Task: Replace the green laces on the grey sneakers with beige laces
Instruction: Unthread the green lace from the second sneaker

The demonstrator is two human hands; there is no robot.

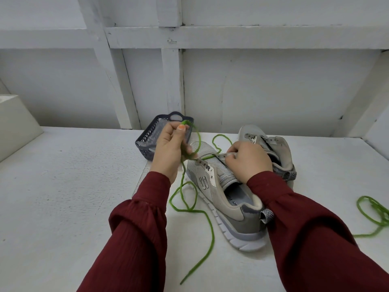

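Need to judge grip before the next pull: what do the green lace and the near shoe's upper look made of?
Green lace: soft, fuzzy, yarn-like cord, matte, with fraying edges. Near shoe: grey woven mesh at the toe, smoother suede-like or synthetic panels on the side; which one is unclear.

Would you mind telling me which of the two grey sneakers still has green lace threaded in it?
The nearer sneaker, under both hands: green lace still runs from its front eyelets. The farther sneaker has bare eyelets.

Grey sneaker (pixel 221 199); green lace (pixel 190 209); maroon sleeves (pixel 134 234); dark-blue lattice basket (pixel 155 135).
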